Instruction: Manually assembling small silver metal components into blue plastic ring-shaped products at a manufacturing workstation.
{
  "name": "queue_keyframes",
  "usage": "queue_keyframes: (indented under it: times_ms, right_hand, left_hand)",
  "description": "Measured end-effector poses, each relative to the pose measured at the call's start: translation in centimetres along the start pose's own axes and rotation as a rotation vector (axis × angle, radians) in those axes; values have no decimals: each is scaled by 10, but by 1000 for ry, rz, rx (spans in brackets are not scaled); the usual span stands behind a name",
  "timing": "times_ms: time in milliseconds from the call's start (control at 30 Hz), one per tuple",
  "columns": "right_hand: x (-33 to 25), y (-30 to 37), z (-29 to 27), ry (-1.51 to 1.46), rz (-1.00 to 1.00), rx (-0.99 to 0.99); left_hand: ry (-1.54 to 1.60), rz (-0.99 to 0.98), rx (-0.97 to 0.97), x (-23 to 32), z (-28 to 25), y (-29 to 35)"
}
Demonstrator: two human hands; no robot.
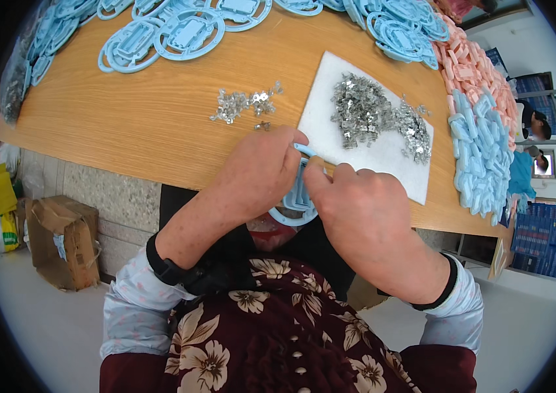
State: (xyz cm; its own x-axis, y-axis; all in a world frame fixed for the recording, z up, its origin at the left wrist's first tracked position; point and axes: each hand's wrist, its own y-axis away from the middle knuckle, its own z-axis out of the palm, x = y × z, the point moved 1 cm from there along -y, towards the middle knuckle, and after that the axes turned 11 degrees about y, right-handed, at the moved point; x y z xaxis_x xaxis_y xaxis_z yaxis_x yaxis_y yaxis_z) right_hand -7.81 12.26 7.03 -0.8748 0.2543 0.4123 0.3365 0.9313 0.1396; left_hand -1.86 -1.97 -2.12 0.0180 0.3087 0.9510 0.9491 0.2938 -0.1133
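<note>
Hands, two, bare, meeting at the near edge of the counter, centre of the frame. Left hand closed around the left side of a pale blue plastic ring, fingers curled over its top; right hand closed on the right side, thumb and forefinger pinched together at the ring's upper rim. Whether a small metal piece sits in that pinch cannot be told. Ring held upright off the counter edge, above the lap, probably so both hands can press on it.

Counter: light wood grain, smooth, bending with the lens.

White foam sheet, rectangular and matte, right of centre, just past the hands; likely there to keep small parts from scattering. On it, a heap of small metal clips, shiny and angular.

Second, smaller scatter of metal clips directly on the wood, upper centre, within the left hand's reach.

Blue ring frames, many, flat, round with rectangular middles, piled along the upper edge.

Pink plastic pieces and pale blue plastic pieces, small and blocky, heaped at the right end.

Cardboard box, worn, on the floor at lower left.
</note>
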Motion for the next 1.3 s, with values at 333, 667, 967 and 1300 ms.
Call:
queue_keyframes:
  times_ms: [333, 667, 967, 1300]
  right_hand:
    - [19, 32, 37, -1101, 526, 162]
    - [11, 46, 53, -2097, 598, -6]
    - [-11, 41, 64, -1668, 526, 441]
    - [-1, 33, 76, -2006, 432, 101]
  left_hand:
    - [616, -230, -62, 9, -8, 8]
    - [161, 68, -239, 34, -6, 17]
    - [1051, -494, -263, 28, 13, 25]
    - [1493, -498, -443, 11, 20, 29]
